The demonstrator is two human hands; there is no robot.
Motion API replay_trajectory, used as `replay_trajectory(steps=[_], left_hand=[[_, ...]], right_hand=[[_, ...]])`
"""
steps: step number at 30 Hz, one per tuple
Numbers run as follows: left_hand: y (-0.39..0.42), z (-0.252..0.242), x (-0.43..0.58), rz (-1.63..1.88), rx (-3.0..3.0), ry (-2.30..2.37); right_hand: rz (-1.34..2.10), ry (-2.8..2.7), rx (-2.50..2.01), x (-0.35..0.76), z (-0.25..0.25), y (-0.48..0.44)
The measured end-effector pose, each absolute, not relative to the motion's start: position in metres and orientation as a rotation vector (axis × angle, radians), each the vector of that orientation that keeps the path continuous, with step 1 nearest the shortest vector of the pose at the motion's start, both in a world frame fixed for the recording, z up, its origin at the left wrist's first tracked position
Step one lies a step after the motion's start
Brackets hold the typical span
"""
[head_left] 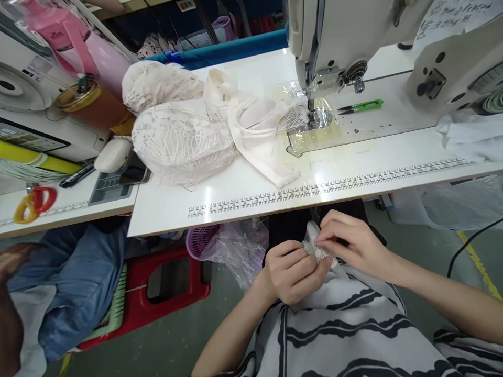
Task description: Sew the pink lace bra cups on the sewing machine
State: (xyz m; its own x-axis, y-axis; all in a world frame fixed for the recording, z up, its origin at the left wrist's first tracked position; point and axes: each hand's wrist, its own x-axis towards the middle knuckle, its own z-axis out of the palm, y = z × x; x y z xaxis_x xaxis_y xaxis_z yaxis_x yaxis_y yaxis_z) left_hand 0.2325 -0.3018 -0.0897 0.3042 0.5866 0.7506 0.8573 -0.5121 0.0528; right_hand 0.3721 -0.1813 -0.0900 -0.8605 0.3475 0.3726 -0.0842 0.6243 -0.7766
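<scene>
- The long white tabletop (165, 212) is ending just beyond both hands, its front edge leaving them room to move below it.
- The off-white metal sewing machine (338, 36) is standing towards the tabletop's back edge.
- The cream lace-and-fabric bundle (184, 131) is lying near the left end, short of the front edge, probably for easy reach.
- The left hand (294, 269) is grasping, and the right hand (353, 241) pinching, a small whitish cloth piece (312, 234) below the front edge, seemingly for steady, close handling.
- The green-handled snips (361, 107) are lying under the machine's arm, presumably handy.

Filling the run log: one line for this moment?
left-hand grip: pale fabric | right-hand grip: same fabric | green snips: on machine bed
</scene>
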Motion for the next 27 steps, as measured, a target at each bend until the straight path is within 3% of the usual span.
replay_trajectory(steps=[4, 8, 12, 16, 18, 20, 24, 27], left_hand=[[-0.305, -0.090, 0.249, -1.110, -2.285, -1.190], [-0.308, -0.096, 0.255, -1.266, -2.285, -1.378], [-0.304, -0.097, 0.248, -1.384, -2.142, -2.058], [-0.295, -0.090, 0.241, -1.496, -2.001, -2.773], [-0.291, -0.086, 0.240, -1.508, -1.947, -2.931], [-0.288, -0.083, 0.240, -1.475, -1.967, -2.992], [-0.287, -0.079, 0.236, -1.417, -2.027, -3.116], [-0.288, -0.078, 0.231, -1.594, -2.030, -3.227]], right_hand=[[0.215, -2.401, -0.170, 0.377, -0.098, -0.165], [0.134, -2.249, -0.482, 0.407, -0.084, -0.132], [0.676, -2.123, -0.840, 0.440, -0.055, -0.127], [2.028, -2.387, -0.550, 0.444, -0.048, -0.161], [2.450, -2.442, -0.369, 0.433, -0.058, -0.180], [2.264, -2.539, -0.387, 0.421, -0.073, -0.191], [1.535, -2.341, -0.645, 0.407, -0.094, -0.188], [1.349, -2.264, -0.664, 0.405, -0.097, -0.180]])
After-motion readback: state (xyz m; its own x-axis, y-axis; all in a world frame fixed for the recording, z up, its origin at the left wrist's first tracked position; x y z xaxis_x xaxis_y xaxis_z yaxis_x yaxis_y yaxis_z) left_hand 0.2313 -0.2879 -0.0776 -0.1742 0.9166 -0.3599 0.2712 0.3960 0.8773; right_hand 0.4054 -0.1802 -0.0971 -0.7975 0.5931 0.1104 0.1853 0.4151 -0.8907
